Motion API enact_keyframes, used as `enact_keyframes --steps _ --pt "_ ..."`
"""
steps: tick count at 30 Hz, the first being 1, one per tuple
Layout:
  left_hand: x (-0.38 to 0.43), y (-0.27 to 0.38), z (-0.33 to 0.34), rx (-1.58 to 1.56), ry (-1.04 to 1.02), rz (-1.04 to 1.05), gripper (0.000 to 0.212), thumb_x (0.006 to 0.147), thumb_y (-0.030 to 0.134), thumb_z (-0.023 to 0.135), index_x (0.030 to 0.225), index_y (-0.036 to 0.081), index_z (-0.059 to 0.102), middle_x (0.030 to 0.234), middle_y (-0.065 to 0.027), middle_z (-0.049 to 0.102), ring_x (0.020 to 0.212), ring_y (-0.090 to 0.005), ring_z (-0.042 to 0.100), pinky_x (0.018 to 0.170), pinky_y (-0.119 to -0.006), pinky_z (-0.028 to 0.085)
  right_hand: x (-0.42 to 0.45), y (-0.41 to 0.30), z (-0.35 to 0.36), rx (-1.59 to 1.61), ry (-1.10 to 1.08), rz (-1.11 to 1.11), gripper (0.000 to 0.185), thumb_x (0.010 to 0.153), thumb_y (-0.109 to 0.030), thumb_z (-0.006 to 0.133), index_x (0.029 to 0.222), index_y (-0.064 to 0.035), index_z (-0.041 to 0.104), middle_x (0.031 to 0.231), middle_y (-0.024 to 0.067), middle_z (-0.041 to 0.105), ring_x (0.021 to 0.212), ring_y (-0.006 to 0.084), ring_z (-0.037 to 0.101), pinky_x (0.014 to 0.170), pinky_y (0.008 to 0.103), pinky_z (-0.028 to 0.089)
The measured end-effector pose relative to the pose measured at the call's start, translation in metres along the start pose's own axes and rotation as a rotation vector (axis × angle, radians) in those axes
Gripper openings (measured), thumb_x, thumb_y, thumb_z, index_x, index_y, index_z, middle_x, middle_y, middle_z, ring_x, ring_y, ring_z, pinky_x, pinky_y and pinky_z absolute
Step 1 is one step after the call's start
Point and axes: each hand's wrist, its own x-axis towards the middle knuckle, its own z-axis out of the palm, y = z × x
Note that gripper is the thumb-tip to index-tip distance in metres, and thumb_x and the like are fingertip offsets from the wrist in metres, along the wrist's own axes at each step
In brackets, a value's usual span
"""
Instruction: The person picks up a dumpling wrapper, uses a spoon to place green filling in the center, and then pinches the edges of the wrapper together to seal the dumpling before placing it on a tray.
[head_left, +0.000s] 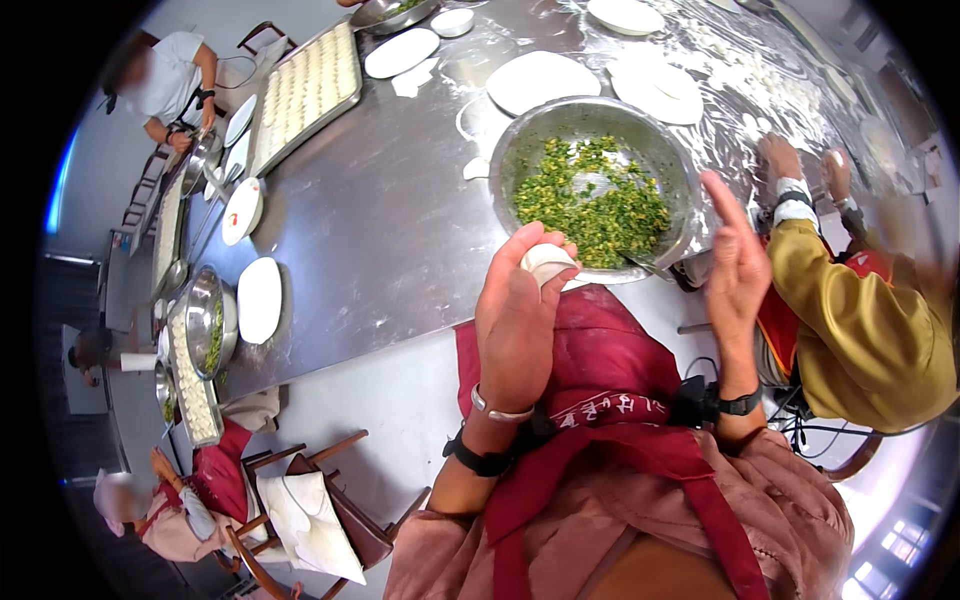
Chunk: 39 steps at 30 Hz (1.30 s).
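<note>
My left hand (521, 315) is raised at the near edge of the steel table, its fingers curled round a folded white dumpling (547, 262). To its right my right hand (737, 262) is lifted with nothing in it, thumb and fingers apart, beside the rim of a large steel bowl (510, 161). Chopped green and yellow filling (592, 202) lies in that bowl, and a utensil rests at its near right side. A small piece of white dough (476, 169) lies on the table just left of the bowl.
A tray of dumplings (307, 94) stands at the back left. White plates (541, 81) are behind the bowl. A co-worker's hand (780, 156) touches the floured table (720, 142) at right. Other people stand and sit at left, near another filling bowl (206, 322) and a chair (345, 517).
</note>
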Motion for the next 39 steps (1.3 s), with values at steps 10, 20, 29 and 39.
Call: enact_keyframes --steps 10,20,29,39 --pt "0.032 0.022 -0.105 0.649 0.320 0.019 0.035 0.090 -0.007 0.047 0.125 -0.008 0.050 0.114 -0.0160 0.059 0.100 -0.0246 0.065 0.089 -0.032 0.054 -0.044 0.159 -0.029 0.010 0.216 0.373 0.039 0.103 -0.025 0.043 0.121 0.0059 0.060 0.118 0.0135 0.065 0.109 0.0207 0.060 0.096 0.0309 0.044" --pt "0.145 -0.027 -0.156 1.302 0.127 0.224 0.030 0.083 -0.001 0.058 0.112 -0.003 0.065 0.108 -0.0148 0.069 0.100 -0.0215 0.064 0.091 -0.033 0.047 -0.041 0.212 0.009 -0.439 0.157 0.175 0.024 0.095 -0.010 0.053 0.115 -0.0031 0.065 0.114 0.0162 0.065 0.109 0.0318 0.060 0.095 0.0385 0.046" --pt "0.172 -0.059 -0.180 1.512 -0.036 0.501 0.024 0.075 0.009 0.067 0.099 0.010 0.068 0.099 -0.0096 0.066 0.093 -0.0322 0.056 0.087 -0.038 0.040 -0.040 0.210 0.017 -0.611 0.092 0.007 0.037 0.085 -0.001 0.049 0.120 -0.0041 0.063 0.118 0.0163 0.063 0.116 0.0352 0.054 0.102 0.0444 0.038" --pt "0.161 -0.052 -0.156 1.434 0.008 0.550 0.022 0.081 0.001 0.054 0.099 0.005 0.066 0.097 -0.0128 0.066 0.094 -0.0364 0.056 0.086 -0.040 0.046 -0.047 0.217 0.015 -0.623 0.080 -0.008 0.035 0.093 -0.014 0.048 0.124 -0.0056 0.061 0.123 0.0122 0.063 0.119 0.0319 0.052 0.104 0.0426 0.035"
